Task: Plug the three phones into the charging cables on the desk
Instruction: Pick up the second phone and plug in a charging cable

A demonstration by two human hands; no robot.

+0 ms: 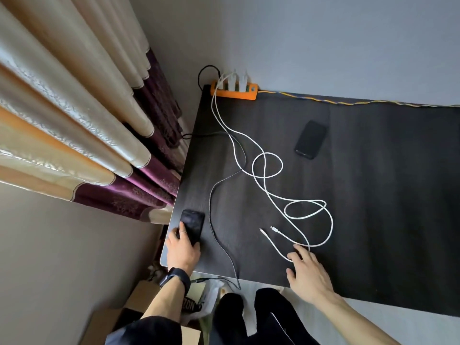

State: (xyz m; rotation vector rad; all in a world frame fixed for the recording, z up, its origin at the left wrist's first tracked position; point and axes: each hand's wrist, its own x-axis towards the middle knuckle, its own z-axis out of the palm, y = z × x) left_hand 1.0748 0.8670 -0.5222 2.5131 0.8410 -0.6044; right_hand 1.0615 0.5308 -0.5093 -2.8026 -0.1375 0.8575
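grey walls meet in a corner behind a dark counter, and long curtains in cream and purple hang at the left side. at the far edge of the counter lies an orange power strip with white chargers plugged in it. two white cables run from there over the counter in loose loops, crossing each other — their free plugs lie side by side, near the front edge. a grey braided cable goes down the left part of the counter and hangs over the front edge.

the left hand lies on a black phone at the front left corner of the counter, fingers spread flat on the phone, not closed around it. a dark watch is on this wrist. the right hand is over the front edge, fingers spread and touching one white cable where it passes near the plugs; it pinches nothing.

a second black phone lies alone farther back, well apart from both hands and not joined to any cable. a third phone is not seen. under the counter there are cardboard boxes and a plastic bag.
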